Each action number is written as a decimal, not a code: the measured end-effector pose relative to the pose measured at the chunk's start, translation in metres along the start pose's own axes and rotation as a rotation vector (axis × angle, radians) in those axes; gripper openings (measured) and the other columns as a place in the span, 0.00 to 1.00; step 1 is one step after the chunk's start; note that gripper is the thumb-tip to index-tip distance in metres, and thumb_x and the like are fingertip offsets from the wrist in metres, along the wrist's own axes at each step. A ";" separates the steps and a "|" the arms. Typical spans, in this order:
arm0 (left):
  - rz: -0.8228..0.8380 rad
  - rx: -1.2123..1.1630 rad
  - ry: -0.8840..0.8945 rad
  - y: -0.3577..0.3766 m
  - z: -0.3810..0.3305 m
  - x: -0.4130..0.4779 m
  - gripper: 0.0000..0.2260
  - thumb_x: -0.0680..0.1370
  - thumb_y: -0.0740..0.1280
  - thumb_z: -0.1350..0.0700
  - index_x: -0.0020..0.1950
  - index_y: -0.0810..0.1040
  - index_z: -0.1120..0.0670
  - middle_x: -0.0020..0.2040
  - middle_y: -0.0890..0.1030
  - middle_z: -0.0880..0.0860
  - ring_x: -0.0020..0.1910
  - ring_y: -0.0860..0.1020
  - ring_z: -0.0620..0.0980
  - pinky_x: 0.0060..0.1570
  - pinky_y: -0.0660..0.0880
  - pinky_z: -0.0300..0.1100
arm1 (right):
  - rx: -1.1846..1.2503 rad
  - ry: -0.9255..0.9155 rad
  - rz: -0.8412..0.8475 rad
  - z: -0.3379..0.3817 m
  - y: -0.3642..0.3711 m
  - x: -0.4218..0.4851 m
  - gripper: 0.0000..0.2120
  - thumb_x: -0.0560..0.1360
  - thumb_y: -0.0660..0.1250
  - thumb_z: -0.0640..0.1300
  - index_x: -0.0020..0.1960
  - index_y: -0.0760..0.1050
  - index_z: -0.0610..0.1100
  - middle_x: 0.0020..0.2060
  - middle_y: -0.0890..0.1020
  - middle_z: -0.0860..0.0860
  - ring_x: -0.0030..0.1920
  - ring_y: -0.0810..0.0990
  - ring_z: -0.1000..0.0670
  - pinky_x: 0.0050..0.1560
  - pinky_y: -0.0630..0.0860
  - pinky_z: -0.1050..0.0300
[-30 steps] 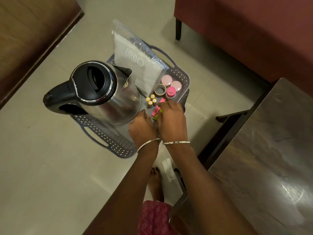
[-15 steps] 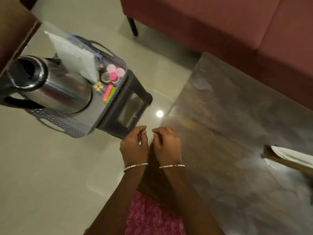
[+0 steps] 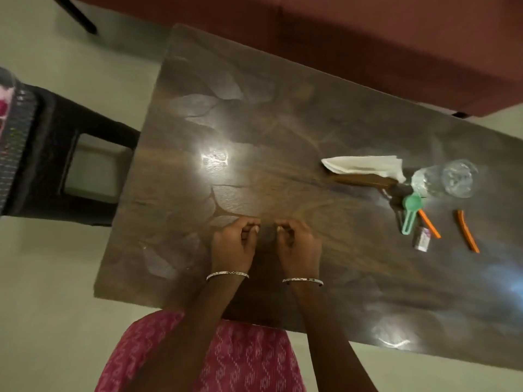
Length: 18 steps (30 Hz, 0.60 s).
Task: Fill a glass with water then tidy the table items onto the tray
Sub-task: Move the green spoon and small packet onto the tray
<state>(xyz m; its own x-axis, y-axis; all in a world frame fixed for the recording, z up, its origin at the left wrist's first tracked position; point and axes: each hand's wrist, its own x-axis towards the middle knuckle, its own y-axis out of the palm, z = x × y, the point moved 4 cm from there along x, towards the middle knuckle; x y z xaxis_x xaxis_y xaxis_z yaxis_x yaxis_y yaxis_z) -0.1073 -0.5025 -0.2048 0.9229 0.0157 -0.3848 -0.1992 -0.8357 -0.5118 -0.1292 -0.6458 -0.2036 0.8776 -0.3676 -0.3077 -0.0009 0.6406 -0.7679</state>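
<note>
My left hand [image 3: 233, 243] and my right hand [image 3: 297, 244] hover side by side over the dark table [image 3: 254, 123], fingers loosely curled and holding nothing. Far to the right on the table stands a clear glass [image 3: 445, 182]. Beside it lie a white tissue [image 3: 365, 165] over a brown wooden-handled tool [image 3: 365, 179], a green plastic scoop [image 3: 410, 213], two orange sticks [image 3: 430, 229] [image 3: 467, 234] and a small box [image 3: 422, 239]. Only the grey perforated edge of the tray [image 3: 14, 148] shows at the far left, on a black stool [image 3: 70, 137].
A dark red sofa [image 3: 368, 38] runs along the far side of the table. Pale tiled floor [image 3: 42, 278] lies to the left and below. My pink patterned garment [image 3: 226, 357] is at the table's near edge.
My view swung right from the tray with the kettle to the table. Both hands left the tray items and moved over the table, holding nothing.
</note>
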 end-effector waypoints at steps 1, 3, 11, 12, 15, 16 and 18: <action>0.038 -0.006 0.004 0.013 -0.005 -0.002 0.07 0.75 0.69 0.62 0.50 0.84 0.53 0.41 0.85 0.47 0.37 0.80 0.38 0.39 0.70 0.20 | 0.007 0.031 -0.025 -0.014 -0.011 0.000 0.07 0.74 0.68 0.37 0.50 0.83 0.44 0.47 0.85 0.49 0.46 0.83 0.47 0.46 0.76 0.54; 0.099 -0.007 0.019 0.036 -0.015 -0.004 0.07 0.75 0.69 0.61 0.50 0.84 0.53 0.39 0.84 0.45 0.35 0.79 0.33 0.38 0.70 0.20 | 0.021 0.086 -0.079 -0.041 -0.030 -0.001 0.07 0.74 0.69 0.37 0.49 0.83 0.44 0.45 0.85 0.49 0.44 0.84 0.47 0.45 0.77 0.53; 0.274 0.029 0.077 0.121 -0.068 -0.003 0.06 0.76 0.69 0.57 0.49 0.84 0.49 0.37 0.83 0.43 0.37 0.81 0.37 0.41 0.76 0.29 | 0.138 0.279 -0.330 -0.139 -0.107 -0.001 0.06 0.74 0.70 0.38 0.49 0.83 0.45 0.40 0.86 0.49 0.38 0.84 0.49 0.41 0.81 0.47; 0.280 0.030 0.085 0.129 -0.076 -0.003 0.06 0.76 0.69 0.58 0.49 0.84 0.50 0.37 0.82 0.43 0.37 0.80 0.36 0.40 0.74 0.25 | 0.156 0.297 -0.363 -0.149 -0.117 -0.001 0.06 0.74 0.70 0.38 0.49 0.83 0.45 0.41 0.86 0.49 0.39 0.83 0.49 0.41 0.81 0.46; 0.306 0.021 0.100 0.159 -0.105 0.000 0.06 0.76 0.70 0.60 0.49 0.84 0.53 0.38 0.82 0.45 0.36 0.79 0.35 0.38 0.72 0.22 | 0.190 0.372 -0.496 -0.183 -0.151 0.003 0.08 0.75 0.69 0.37 0.51 0.83 0.45 0.42 0.85 0.49 0.40 0.83 0.49 0.43 0.81 0.48; 0.310 0.026 0.104 0.168 -0.115 0.001 0.05 0.76 0.70 0.60 0.49 0.84 0.53 0.38 0.83 0.46 0.36 0.79 0.36 0.38 0.71 0.22 | 0.202 0.397 -0.550 -0.193 -0.163 0.005 0.08 0.74 0.68 0.36 0.51 0.83 0.45 0.43 0.85 0.49 0.40 0.83 0.49 0.43 0.81 0.48; 0.325 0.038 0.106 0.187 -0.131 0.004 0.05 0.76 0.70 0.59 0.49 0.84 0.53 0.39 0.82 0.46 0.36 0.78 0.36 0.37 0.71 0.21 | 0.223 0.451 -0.642 -0.211 -0.181 0.012 0.08 0.74 0.68 0.35 0.51 0.82 0.41 0.43 0.85 0.46 0.40 0.82 0.48 0.43 0.81 0.47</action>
<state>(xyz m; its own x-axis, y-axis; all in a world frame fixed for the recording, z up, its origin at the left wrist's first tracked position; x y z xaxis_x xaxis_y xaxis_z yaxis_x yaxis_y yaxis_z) -0.0973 -0.7307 -0.2012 0.8382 -0.3066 -0.4511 -0.4982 -0.7669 -0.4045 -0.2198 -0.9083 -0.1866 0.3969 -0.9145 -0.0787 0.5740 0.3142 -0.7562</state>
